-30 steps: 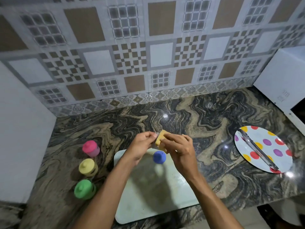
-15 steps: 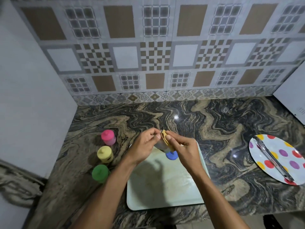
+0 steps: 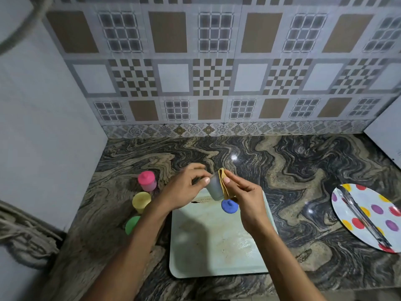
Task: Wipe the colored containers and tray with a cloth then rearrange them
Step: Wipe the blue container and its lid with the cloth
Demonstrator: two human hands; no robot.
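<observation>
Above the pale green tray [image 3: 217,253] I hold a small container [image 3: 213,189] with a blue lid [image 3: 229,206], tilted so the lid points down toward me. My left hand [image 3: 184,190] grips its upper end with curled fingers. My right hand [image 3: 245,196] pinches a folded yellow cloth [image 3: 223,181] against the container's side. Pink-lidded [image 3: 147,180], yellow-lidded [image 3: 141,202] and green-lidded [image 3: 132,224] containers stand in a column on the counter left of the tray; my left forearm partly covers the green one.
A round plate with coloured dots [image 3: 368,216] lies at the right, metal tongs [image 3: 362,218] across it. A white wall [image 3: 47,137] bounds the counter on the left, a tiled wall behind, and a white appliance [image 3: 386,129] stands at the far right.
The view has shifted so the scene sits further right. The container has been turned in my hands, and the cloth now lies along its side instead of over its top.
</observation>
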